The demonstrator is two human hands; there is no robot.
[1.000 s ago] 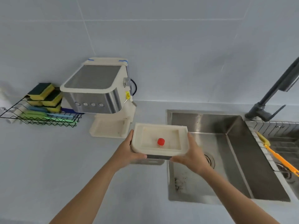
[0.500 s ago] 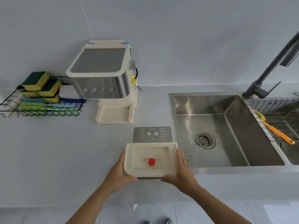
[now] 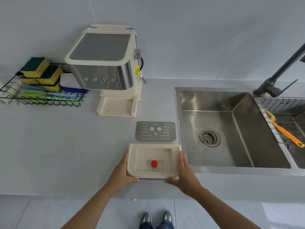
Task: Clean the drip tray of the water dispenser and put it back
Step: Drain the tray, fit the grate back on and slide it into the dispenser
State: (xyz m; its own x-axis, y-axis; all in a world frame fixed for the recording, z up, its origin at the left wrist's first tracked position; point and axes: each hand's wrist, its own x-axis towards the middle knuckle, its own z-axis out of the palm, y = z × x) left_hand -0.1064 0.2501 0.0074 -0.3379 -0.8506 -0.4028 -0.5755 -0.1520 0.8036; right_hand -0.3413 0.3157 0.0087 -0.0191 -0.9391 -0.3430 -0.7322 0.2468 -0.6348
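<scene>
Both hands grip the cream drip tray (image 3: 154, 161) by its short ends — the left hand (image 3: 122, 173) and right hand (image 3: 184, 175) each have the thumb hooked under the near edge and the fingers pressed together flat along the side. The tray sits at the counter's (image 3: 66, 154) front edge, perhaps just lifted off it. A red float (image 3: 154, 163) shows inside. The metal grate (image 3: 155, 131) lies just behind, the water dispenser (image 3: 105, 70) farther back, the sink (image 3: 231, 129) to the right
</scene>
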